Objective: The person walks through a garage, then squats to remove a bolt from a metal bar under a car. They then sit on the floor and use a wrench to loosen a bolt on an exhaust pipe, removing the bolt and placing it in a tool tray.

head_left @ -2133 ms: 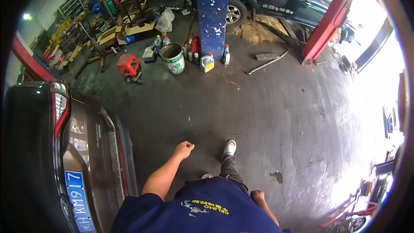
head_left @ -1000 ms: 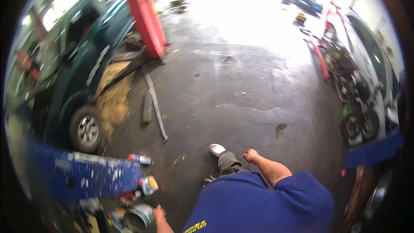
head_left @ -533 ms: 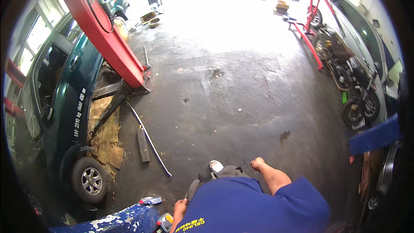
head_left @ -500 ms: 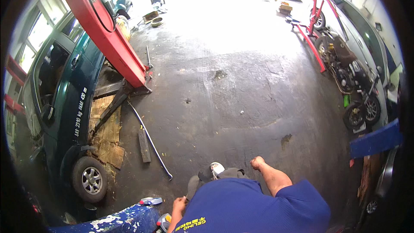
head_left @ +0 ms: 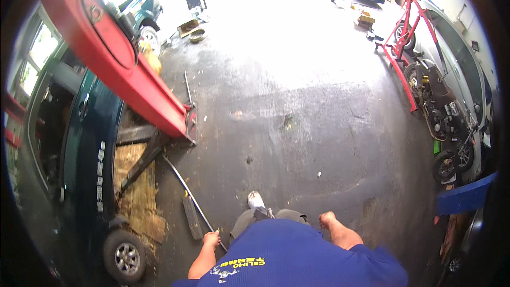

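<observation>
My left hand (head_left: 211, 238) hangs beside my left hip with its fingers curled; whatever it holds, if anything, is hidden. In the picture it overlaps the lower end of a long thin metal bar (head_left: 186, 188), which lies on the floor. Whether the two touch, I cannot make out, but the hand seems well above it. On the other side, my right hand (head_left: 327, 218) hangs by my right hip, closed in a loose fist with nothing visible in it. Below my blue shirt, one light shoe (head_left: 255, 200) is stepping out on the dark floor.
A red lift post (head_left: 133, 79) and a dark green vehicle (head_left: 95, 127) stand at left, with a dark block (head_left: 192, 217) near the bar. At right are a red metal frame (head_left: 402, 69), a motorcycle (head_left: 443, 95) and a blue beam (head_left: 463, 195). A basin (head_left: 196, 35) lies at far left.
I have moved forward: the lift post, vehicle and bar sit nearer. My left hand has swung forward, the right only slightly shifted. The blue painted surface and bottles at lower left are out of view.
</observation>
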{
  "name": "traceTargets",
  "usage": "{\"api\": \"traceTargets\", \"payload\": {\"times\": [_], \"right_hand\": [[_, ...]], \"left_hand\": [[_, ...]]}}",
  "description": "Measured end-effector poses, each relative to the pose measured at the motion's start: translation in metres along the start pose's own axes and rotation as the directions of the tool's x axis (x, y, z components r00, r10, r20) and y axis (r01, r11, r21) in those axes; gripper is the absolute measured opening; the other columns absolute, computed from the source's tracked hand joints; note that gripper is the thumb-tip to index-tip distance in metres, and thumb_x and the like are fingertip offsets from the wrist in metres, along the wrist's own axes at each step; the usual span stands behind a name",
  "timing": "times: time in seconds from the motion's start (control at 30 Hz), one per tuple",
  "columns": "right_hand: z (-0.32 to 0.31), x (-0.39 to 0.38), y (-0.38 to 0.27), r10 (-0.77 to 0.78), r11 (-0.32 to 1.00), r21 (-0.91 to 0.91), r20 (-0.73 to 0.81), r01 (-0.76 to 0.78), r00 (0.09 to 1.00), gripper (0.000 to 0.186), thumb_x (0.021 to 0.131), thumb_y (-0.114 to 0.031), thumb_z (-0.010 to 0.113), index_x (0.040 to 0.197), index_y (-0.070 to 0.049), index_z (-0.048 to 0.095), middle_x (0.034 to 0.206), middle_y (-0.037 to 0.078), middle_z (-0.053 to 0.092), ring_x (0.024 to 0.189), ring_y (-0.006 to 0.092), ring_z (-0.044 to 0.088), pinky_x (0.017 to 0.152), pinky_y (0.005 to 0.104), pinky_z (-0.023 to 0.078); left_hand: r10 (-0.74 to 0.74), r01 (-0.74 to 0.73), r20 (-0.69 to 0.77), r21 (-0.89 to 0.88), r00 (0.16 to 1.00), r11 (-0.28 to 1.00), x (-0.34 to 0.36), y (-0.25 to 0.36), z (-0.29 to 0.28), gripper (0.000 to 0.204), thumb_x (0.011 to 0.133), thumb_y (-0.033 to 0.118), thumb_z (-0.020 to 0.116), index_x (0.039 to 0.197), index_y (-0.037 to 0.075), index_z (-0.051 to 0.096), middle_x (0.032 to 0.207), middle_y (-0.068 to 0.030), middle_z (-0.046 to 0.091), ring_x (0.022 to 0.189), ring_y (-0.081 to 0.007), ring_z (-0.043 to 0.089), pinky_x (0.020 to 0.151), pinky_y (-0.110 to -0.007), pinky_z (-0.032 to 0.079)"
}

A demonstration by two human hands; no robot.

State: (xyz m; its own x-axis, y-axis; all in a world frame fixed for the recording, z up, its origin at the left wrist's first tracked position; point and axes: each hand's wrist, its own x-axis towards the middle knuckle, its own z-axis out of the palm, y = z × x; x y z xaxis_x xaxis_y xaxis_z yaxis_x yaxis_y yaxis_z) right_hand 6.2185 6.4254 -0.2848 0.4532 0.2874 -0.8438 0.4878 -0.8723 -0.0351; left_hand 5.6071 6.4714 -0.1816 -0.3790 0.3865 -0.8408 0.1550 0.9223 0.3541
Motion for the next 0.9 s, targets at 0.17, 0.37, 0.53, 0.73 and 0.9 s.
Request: {"api": "traceTargets", "payload": {"times": [0.17, 0.37, 0.53, 0.73, 0.9], "right_hand": [[-0.023, 0.006, -0.114, 0.05, 0.949, 0.311, -0.017, -0.042, 0.999, 0.022, 0.086, -0.022, 0.062, 0.084, -0.008, 0.078, 0.077, 0.012, 0.075, 0.073, 0.0286, 0.074, 0.071, 0.0408, 0.057], [-0.056, 0.086, -0.301, -0.164, 0.973, 0.167, 0.005, 0.161, 0.987, 0.037, 0.092, -0.031, 0.052, 0.08, -0.006, 0.078, 0.074, 0.014, 0.074, 0.072, 0.0271, 0.073, 0.071, 0.0398, 0.057], [-0.145, 0.158, -0.474, -0.24, 0.97, -0.003, 0.107, 0.242, 0.965, 0.034, 0.09, -0.032, 0.055, 0.085, -0.008, 0.079, 0.087, 0.016, 0.076, 0.084, 0.0269, 0.075, 0.077, 0.0405, 0.059], [-0.337, 0.193, -0.716, -0.417, 0.908, -0.127, -0.178, 0.4, 0.891, 0.029, 0.085, -0.03, 0.061, 0.092, -0.009, 0.079, 0.103, 0.019, 0.075, 0.101, 0.0369, 0.072, 0.087, 0.0444, 0.057], [-0.459, 0.214, -0.894, -0.261, 0.833, 0.401, -0.321, 0.381, 0.91, 0.031, 0.085, -0.029, 0.065, 0.104, -0.008, 0.077, 0.105, 0.017, 0.075, 0.102, 0.0349, 0.071, 0.09, 0.0422, 0.055]], "left_hand": [[0.094, -0.1, 0.093, 0.067, 0.991, 0.993, 0.073, 0.201, -0.007, 0.028, 0.1, 0.026, 0.067, 0.108, -0.001, 0.064, 0.08, -0.0073, 0.066, 0.061, -0.016, 0.062, 0.052, -0.03, 0.049], [0.209, -0.222, 0.146, 0.079, 0.967, 0.972, 0.172, 0.414, 0.007, 0.026, 0.102, 0.026, 0.065, 0.109, 0.001, 0.062, 0.082, -0.0061, 0.065, 0.062, -0.0141, 0.061, 0.05, -0.027, 0.048], [0.097, -0.116, 0.136, 0.14, 0.986, 0.983, 0.206, 0.549, 0.021, 0.027, 0.102, 0.026, 0.064, 0.11, 0.0, 0.061, 0.08, -0.007, 0.064, 0.06, -0.0156, 0.06, 0.048, -0.029, 0.047], [0.188, -0.198, 0.084, 0.129, 0.979, 0.972, 0.255, 0.694, 0.021, 0.029, 0.101, 0.029, 0.065, 0.105, 0.0, 0.065, 0.077, -0.0082, 0.065, 0.061, -0.0157, 0.061, 0.05, -0.032, 0.049], [0.31, -0.36, 0.186, 0.561, 0.932, 0.745, 0.384, 0.807, 0.032, 0.028, 0.1, 0.029, 0.066, 0.095, 0.001, 0.067, 0.071, -0.0095, 0.064, 0.062, -0.0157, 0.062, 0.051, -0.034, 0.049]]}}
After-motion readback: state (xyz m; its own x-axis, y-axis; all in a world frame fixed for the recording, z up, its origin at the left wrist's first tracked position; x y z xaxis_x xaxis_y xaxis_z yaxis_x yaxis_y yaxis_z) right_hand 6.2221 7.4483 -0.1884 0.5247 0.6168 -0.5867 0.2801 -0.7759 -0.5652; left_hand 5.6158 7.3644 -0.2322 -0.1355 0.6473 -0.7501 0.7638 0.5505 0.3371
